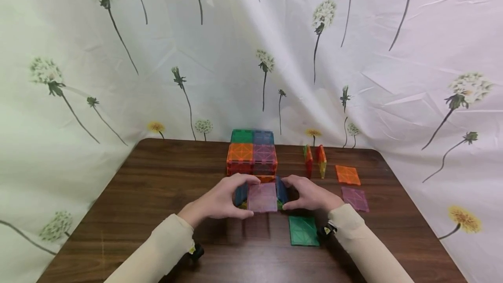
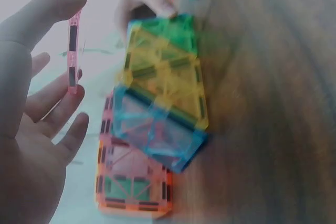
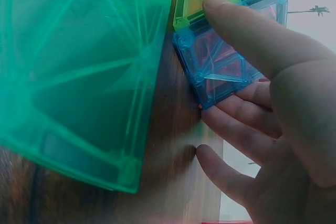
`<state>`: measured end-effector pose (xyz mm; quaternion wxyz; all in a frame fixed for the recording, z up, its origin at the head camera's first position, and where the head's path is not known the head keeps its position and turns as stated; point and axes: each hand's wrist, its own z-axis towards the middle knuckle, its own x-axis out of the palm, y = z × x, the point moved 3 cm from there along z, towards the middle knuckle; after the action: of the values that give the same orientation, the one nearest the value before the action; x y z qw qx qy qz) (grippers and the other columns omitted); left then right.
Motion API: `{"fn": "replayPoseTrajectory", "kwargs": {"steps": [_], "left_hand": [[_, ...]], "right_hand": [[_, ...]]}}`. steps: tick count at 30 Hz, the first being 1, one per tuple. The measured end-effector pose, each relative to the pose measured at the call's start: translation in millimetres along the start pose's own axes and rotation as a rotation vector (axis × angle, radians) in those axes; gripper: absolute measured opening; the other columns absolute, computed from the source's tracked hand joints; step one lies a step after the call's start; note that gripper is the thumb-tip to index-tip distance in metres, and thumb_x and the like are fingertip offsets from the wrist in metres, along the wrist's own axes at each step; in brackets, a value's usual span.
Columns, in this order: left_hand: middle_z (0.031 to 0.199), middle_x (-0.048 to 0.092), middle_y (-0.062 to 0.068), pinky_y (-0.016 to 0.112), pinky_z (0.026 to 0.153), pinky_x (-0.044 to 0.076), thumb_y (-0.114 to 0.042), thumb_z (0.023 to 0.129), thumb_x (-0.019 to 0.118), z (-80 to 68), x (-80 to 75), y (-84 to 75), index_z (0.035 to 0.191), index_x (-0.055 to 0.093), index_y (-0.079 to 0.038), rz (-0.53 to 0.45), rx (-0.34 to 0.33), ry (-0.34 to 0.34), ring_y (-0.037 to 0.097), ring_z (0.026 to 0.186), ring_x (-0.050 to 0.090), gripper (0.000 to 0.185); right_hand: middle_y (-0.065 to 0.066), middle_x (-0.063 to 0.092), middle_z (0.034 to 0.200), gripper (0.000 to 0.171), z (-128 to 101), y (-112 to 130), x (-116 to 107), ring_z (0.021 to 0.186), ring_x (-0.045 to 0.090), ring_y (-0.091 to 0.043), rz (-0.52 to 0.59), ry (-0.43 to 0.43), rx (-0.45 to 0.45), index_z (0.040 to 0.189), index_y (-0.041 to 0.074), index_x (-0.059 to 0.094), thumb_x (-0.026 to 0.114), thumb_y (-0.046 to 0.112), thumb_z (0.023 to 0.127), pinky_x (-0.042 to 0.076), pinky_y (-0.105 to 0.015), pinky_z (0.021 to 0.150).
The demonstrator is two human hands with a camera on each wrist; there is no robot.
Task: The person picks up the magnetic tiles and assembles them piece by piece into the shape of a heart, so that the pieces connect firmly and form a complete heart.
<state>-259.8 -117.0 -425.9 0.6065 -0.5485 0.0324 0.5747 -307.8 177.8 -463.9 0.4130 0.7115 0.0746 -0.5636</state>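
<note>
Brown wooden table (image 1: 157,195) against a dandelion-print cloth | block of coloured magnetic tiles (image 1: 252,152) at the back centre | small tile cube (image 1: 262,195) just in front, pink tile on top | left hand (image 1: 225,200) and right hand (image 1: 308,193) grip its blue sides | green tile (image 1: 303,230) flat nearby.

Two bare hands, long cream sleeves.
Left hand (image 1: 220,202), right hand (image 1: 310,194); black wrist-mounted cameras under both cuffs.
</note>
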Motion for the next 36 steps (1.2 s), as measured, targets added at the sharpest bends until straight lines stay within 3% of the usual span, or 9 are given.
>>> {"fn": "replayPoseTrajectory", "kwargs": {"steps": [7, 21, 28, 33, 36], "left_hand": [[0.138, 0.063, -0.002, 0.056, 0.108, 0.048, -0.031, 0.082, 0.091, 13.8, -6.9, 16.6, 0.144, 0.057, -0.016, -0.002, -0.101, -0.006, 0.018, 0.125, 0.056, 0.072], [0.136, 0.063, -0.006, 0.048, 0.105, 0.046, -0.033, 0.084, 0.087, 33.7, 7.4, 45.1, 0.144, 0.057, -0.024, 0.052, -0.227, 0.069, 0.018, 0.120, 0.051, 0.068], [0.142, 0.059, -0.005, 0.053, 0.110, 0.044, -0.036, 0.087, 0.083, 31.6, 7.8, 47.7, 0.147, 0.056, -0.029, 0.049, -0.245, 0.075, 0.021, 0.130, 0.047, 0.066], [0.156, 0.051, 0.004, 0.059, 0.117, 0.039, -0.042, 0.087, 0.086, 21.6, 6.4, 51.1, 0.158, 0.046, -0.016, 0.013, -0.278, 0.074, 0.029, 0.143, 0.046, 0.086], [0.162, 0.045, 0.010, 0.059, 0.119, 0.037, -0.042, 0.084, 0.089, 12.1, 6.1, 55.1, 0.162, 0.039, -0.008, -0.004, -0.332, 0.063, 0.033, 0.148, 0.043, 0.098]], "right_hand": [[-0.007, 0.064, 0.137, 0.079, -1, 0, 1, 0.124, 0.063, -0.021, 0.001, -0.002, 0.011, 0.150, 0.003, 0.052, 0.084, 0.045, 0.090, 0.052, -0.046, 0.106], [-0.009, 0.063, 0.138, 0.077, -2, -2, 0, 0.126, 0.063, -0.024, 0.000, -0.003, -0.014, 0.149, 0.003, 0.053, 0.082, 0.044, 0.091, 0.051, -0.047, 0.107], [-0.008, 0.064, 0.138, 0.078, -1, -2, 0, 0.125, 0.062, -0.023, 0.003, -0.006, -0.010, 0.149, 0.004, 0.053, 0.083, 0.046, 0.090, 0.051, -0.047, 0.108], [-0.007, 0.063, 0.139, 0.079, 0, -3, 1, 0.127, 0.062, -0.022, -0.003, -0.003, -0.013, 0.150, 0.004, 0.053, 0.082, 0.047, 0.091, 0.051, -0.046, 0.108], [-0.008, 0.063, 0.140, 0.079, -1, -3, 1, 0.127, 0.062, -0.023, -0.005, 0.000, -0.007, 0.151, 0.004, 0.053, 0.083, 0.046, 0.091, 0.051, -0.046, 0.108]]}}
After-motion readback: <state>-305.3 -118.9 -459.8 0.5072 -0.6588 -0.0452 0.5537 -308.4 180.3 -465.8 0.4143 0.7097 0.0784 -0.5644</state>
